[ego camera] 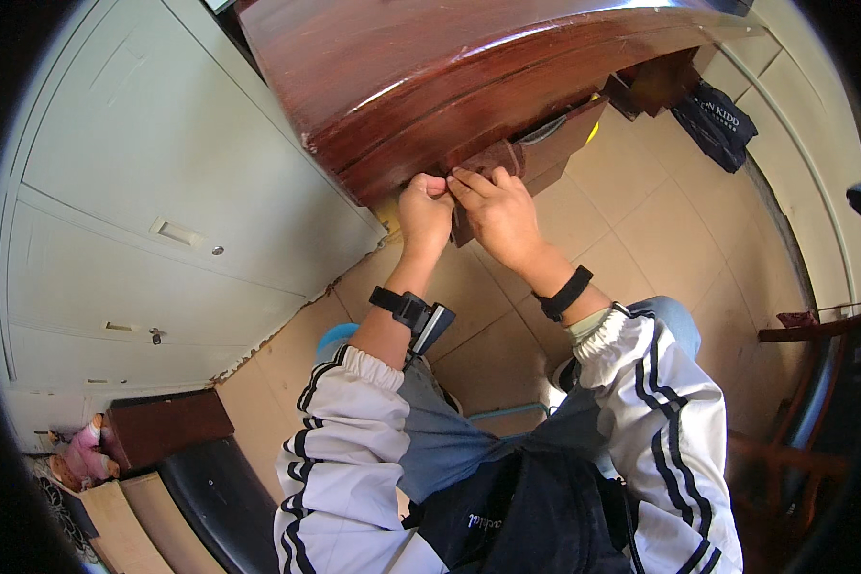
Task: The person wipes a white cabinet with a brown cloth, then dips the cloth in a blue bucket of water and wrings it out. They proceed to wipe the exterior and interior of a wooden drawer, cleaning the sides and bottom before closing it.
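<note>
Both hands meet at the front of a dark red wooden desk [402, 107], beside a partly pulled-out drawer [560, 140]. My left hand [427, 215] has its thumb and fingers bent together in a pinch; anything between them is too small or hidden. Fingertips of my right hand [499, 215] touch the same spot and reach over a brown piece, perhaps cloth or leather [499, 159], at the drawer's edge. Whether that hand grips it cannot be told. Inside the drawer a grey curved thing [542, 133] shows. Black straps circle both wrists.
A pale metal cabinet [186, 179] stands close on the left. Below me is a tiled floor [646, 215]. A dark bag [717, 125] bearing writing lies by the right wall, with a wooden chair [811, 333] at right. A doll [86, 452] sits near boxes lower left.
</note>
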A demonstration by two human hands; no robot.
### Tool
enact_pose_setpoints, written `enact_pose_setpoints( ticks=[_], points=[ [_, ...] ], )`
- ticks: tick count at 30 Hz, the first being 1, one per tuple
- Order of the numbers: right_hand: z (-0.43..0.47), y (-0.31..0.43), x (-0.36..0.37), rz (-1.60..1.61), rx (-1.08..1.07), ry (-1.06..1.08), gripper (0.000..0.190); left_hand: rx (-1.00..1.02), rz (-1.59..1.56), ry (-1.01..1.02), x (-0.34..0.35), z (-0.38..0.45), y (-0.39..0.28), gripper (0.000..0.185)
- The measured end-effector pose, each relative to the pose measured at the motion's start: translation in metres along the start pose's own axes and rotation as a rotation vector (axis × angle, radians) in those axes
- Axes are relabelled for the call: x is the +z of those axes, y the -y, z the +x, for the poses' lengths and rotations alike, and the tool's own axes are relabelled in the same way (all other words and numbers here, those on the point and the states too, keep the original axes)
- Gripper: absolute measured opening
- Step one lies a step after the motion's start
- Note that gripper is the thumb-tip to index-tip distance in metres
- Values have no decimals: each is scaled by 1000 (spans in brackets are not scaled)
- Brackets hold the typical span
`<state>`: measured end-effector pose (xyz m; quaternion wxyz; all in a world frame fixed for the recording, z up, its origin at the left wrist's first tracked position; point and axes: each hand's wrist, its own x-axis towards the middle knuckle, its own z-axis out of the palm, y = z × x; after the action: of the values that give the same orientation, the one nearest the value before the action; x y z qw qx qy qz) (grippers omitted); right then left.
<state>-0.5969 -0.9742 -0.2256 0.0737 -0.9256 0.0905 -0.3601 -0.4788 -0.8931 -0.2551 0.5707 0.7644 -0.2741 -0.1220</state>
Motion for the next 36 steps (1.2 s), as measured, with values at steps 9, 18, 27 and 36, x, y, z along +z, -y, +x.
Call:
enact_pose_setpoints(
  ticks=[9,18,27,36],
  points=[
    [-2,-20,-11,-182,159,-50,40,-35,108,61,-7,-4,-10,22],
    [-9,-20,0,-94,60,-107,36,144,370,-71,1,-12,-18,28],
    [-10,-52,-7,-328,133,-122,37,114,501,-19,-21,-20,-18,32],
    [-23,-64,-5,-456,67,-89,38,163,555,-23,-38,-31,-7,32]
  ],
)
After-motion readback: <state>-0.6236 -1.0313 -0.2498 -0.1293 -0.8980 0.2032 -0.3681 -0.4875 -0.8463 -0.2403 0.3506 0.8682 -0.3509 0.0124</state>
